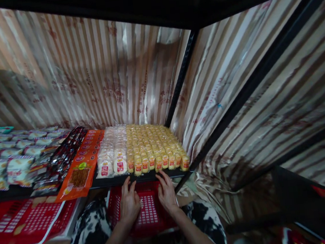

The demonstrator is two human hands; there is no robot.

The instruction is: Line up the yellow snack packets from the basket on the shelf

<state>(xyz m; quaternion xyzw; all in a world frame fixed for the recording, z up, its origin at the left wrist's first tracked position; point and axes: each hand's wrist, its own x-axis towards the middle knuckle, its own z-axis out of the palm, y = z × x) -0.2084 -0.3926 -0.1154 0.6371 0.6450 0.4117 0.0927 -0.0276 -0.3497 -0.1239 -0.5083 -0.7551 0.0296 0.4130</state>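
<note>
My left hand (129,200) is over the left side of a red plastic basket (149,209), its fingers apart and their tips by the front edge of a black shelf (110,181). Nothing shows in its grasp. Over the basket's right side, my right hand (166,193) has its fingers stretched toward the same edge and also holds nothing. Just beyond the fingertips stand rows of small yellow packs (153,147) in clear wrap. White wrapped packs (120,165) line up to their left. Between my knees sits the basket, with its mesh bottom visible.
Left along the shelf lie an orange snack bag (80,166), dark shiny packets (67,150) and white-blue packs (19,170). A second red basket (25,219) is at lower left. Black posts (181,78) and striped curtains (94,74) enclose the shelf.
</note>
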